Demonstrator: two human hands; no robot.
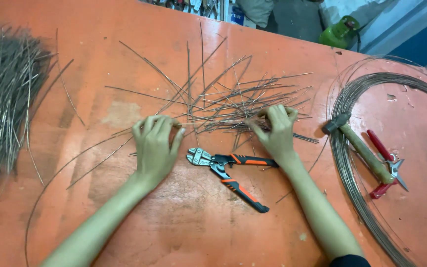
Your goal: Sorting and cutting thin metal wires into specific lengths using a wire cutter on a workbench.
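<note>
- Left hand and right hand are resting on the orange surface, each grip pinching one end of a short wire piece.
- The wire piece is lying level between the two hands, its long axis running left to right, both hands equally near.
- It is sitting at the near edge of the scattered cut wires.
- Bolt cutters are lying just beside the hands, nearer the person.
- A hammer, red snips and wire coil are lying to the right; a bundle of cut wires far left.
</note>
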